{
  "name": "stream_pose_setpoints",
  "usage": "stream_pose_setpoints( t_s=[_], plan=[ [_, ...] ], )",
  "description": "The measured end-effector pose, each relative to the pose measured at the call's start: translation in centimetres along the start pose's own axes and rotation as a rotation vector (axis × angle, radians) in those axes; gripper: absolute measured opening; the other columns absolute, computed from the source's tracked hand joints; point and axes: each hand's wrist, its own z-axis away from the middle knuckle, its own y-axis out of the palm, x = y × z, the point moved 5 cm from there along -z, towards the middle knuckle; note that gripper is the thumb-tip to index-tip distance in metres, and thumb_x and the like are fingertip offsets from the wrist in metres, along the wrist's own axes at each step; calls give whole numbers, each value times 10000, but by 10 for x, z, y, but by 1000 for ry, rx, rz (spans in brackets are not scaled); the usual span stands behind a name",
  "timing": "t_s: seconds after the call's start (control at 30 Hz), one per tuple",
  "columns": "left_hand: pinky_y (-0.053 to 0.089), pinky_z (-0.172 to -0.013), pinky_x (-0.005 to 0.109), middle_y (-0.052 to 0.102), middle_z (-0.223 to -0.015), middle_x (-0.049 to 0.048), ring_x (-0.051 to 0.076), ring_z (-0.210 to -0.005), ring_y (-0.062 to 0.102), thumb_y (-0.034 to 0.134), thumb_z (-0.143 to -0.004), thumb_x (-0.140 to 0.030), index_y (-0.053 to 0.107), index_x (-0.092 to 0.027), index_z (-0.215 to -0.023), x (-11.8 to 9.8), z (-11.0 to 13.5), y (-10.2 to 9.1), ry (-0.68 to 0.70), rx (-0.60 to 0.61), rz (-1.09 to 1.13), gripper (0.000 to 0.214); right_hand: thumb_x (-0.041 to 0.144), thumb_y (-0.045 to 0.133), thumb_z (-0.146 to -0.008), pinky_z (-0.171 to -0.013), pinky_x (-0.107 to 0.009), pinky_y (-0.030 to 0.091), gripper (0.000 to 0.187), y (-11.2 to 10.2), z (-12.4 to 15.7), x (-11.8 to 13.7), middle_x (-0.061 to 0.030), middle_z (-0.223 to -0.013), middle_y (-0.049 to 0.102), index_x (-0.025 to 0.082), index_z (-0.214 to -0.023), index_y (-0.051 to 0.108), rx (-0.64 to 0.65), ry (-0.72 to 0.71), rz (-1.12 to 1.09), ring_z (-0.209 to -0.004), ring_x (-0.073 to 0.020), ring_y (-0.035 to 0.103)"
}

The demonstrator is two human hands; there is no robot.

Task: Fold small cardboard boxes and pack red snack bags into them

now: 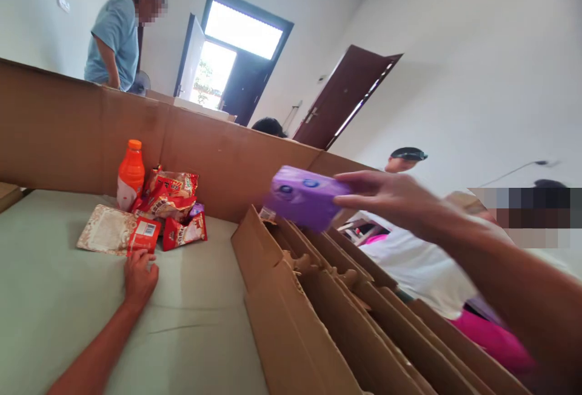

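My right hand point(384, 198) grips a purple rectangular pack point(309, 198) by its right end, above the far end of a cardboard box with dividers point(291, 310). The pack is smeared by motion, so its print is unreadable. On the pale green surface, my left hand point(140, 280) rests with its fingertips at the near edge of a flat red and cream packet point(116, 230); its thumb stands apart. Just behind lie several red snack bags point(168, 198), with a bit of purple packaging point(196, 210) among them. An orange-capped bottle point(131, 174) stands upright beside these.
A tall cardboard wall point(213, 159) runs along the back of the pale green surface point(200, 316). Beyond it stands a person in a light blue shirt point(116, 37). Other people are on the right, behind the divided box, near some bright pink material point(493, 337).
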Motion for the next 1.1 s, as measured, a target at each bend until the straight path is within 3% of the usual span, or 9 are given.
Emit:
stream_pose_setpoints(
  t_s=[0.1,0.2,0.3,0.4,0.47,0.57,0.67,0.87,1.1],
  plan=[
    [566,-941,475,635,-1287,97,250,-1114,647,645,-968,-361,622,-182,-1239,7,-6,-16,-41,-27,-13,325,270,764,-758,-857,-342,540,442,71,-3,91,-105,-1098,772,151,-1183,740,349,-148,-244,-934,-217,713],
    [564,-946,476,629,-1300,98,251,-1122,644,642,-970,-358,620,-186,-1244,29,-12,-42,-85,-39,-58,324,200,807,-661,-819,-307,545,387,159,-1,155,-22,-948,779,194,-1047,776,523,-222,-318,-868,-206,705],
    [559,-956,480,619,-1321,101,254,-1136,637,641,-970,-359,618,-192,-1251,64,-14,-71,-133,-24,-120,328,213,849,-675,-801,-321,556,258,239,12,181,23,-807,731,178,-915,760,616,-225,-382,-796,-183,687],
    [568,-935,473,632,-1292,99,249,-1106,650,645,-968,-362,617,-182,-1247,92,-8,-87,-161,30,-171,333,313,756,-863,-893,-425,554,222,292,36,172,-39,-1011,719,149,-1005,707,574,-148,-481,-961,-215,681],
    [572,-924,466,645,-1263,94,242,-1082,658,645,-969,-363,623,-178,-1234,99,-2,-88,-143,79,-185,325,341,763,-842,-945,-466,538,354,313,60,152,-94,-1206,677,169,-1138,673,497,-69,-571,-1113,-260,646],
    [564,-940,472,646,-1265,93,243,-1096,653,645,-969,-360,631,-180,-1220,98,4,-81,-105,123,-190,310,378,821,-699,-887,-441,571,755,337,103,121,-148,-1430,554,236,-1386,543,391,49,-735,-1189,-311,625],
    [550,-969,489,627,-1309,99,256,-1143,635,647,-967,-356,631,-184,-1225,97,3,-75,-103,128,-205,310,491,808,-666,-807,-431,593,953,359,138,102,-174,-1459,523,265,-1499,406,286,153,-877,-1151,-327,654],
    [557,-956,478,650,-1263,91,246,-1111,650,644,-969,-355,639,-179,-1203,99,0,-74,-36,167,-233,292,558,786,-662,-930,-456,552,818,390,151,110,-150,-1240,678,207,-1355,530,95,227,-1015,-1088,-315,679],
    [536,-994,508,628,-1318,100,267,-1176,626,659,-959,-351,634,-177,-1222,97,-20,-66,90,208,-249,316,484,731,-727,-897,-450,542,481,395,152,119,-109,-1031,748,190,-1097,644,28,296,-958,-965,-309,681]
  ],
)
